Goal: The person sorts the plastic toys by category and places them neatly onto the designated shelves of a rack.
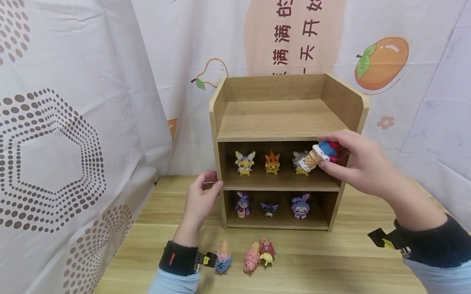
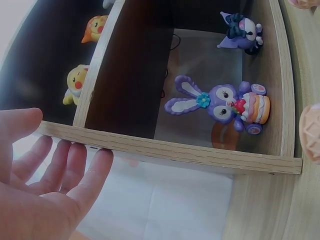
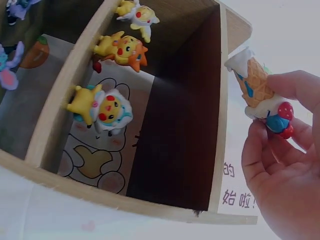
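In my right hand (image 1: 361, 161) is an ice cream cone toy (image 3: 257, 82) with a waffle cone, white trim and blue and red parts. Thumb and fingers pinch its blue-and-red end, and the cone points away from the palm. It is in front of the right end of the small wooden shelf's (image 1: 279, 188) middle level. My left hand (image 2: 55, 185) rests its fingertips against the outer face of the shelf's left side panel, thumb by the front edge. Middle-level yellow figures include a white-eared one (image 1: 244, 163), an orange-hooded one (image 1: 272, 162) and a grey-white-hooded one (image 3: 107, 110).
On the lower level sit a purple rabbit with a cake (image 2: 222, 105), a dark-hooded purple figure (image 1: 269, 209) and another purple rabbit (image 1: 301, 206). Blue (image 1: 223, 259), pink (image 1: 251, 257) and red-yellow (image 1: 267, 252) cone toys lie on the wooden table (image 1: 319, 273). Printed curtains (image 1: 188, 36) hang behind.
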The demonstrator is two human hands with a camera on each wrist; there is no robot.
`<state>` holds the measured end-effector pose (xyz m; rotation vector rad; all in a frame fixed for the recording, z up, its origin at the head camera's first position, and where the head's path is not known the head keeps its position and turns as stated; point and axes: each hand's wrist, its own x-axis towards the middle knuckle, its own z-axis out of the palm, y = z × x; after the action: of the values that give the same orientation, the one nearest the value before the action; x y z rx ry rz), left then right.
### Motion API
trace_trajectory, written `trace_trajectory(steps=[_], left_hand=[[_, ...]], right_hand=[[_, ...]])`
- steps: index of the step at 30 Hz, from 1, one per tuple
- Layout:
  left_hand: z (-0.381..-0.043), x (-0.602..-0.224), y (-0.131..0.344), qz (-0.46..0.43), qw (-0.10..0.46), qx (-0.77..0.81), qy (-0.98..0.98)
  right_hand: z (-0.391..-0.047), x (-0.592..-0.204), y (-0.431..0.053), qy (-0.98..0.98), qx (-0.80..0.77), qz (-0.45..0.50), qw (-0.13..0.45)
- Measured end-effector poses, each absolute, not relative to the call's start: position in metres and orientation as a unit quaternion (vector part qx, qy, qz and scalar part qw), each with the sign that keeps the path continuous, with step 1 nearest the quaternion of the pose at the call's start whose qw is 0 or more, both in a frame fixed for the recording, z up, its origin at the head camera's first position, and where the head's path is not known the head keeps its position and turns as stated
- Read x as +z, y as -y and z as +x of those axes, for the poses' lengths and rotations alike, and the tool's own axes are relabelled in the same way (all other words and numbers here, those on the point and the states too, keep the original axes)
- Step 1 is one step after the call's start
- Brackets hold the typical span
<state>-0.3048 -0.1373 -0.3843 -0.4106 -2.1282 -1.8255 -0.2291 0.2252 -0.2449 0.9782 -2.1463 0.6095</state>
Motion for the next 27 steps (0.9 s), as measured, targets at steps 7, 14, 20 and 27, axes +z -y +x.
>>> trace_trajectory(steps=[7, 14, 20, 27], left_hand=[[-0.306, -0.385, 0.138, -0.143, 0.153, -0.637, 0.741], [-0.306, -0.386, 0.138, -0.147, 0.151, -0.635, 0.744], [-0.301, -0.378, 0.136, -0.142, 0.14, -0.623, 0.756], [-0.279, -0.355, 0.135, -0.146, 0.133, -0.624, 0.756]], right_hand=[[-0.238, -0.231, -0.212, 0.836, 0.241, 0.353, 0.343], [-0.247, -0.221, -0.198, 0.839, 0.263, 0.334, 0.339], [-0.258, -0.21, -0.188, 0.833, 0.282, 0.325, 0.347], [-0.278, -0.198, -0.174, 0.837, 0.28, 0.313, 0.349]])
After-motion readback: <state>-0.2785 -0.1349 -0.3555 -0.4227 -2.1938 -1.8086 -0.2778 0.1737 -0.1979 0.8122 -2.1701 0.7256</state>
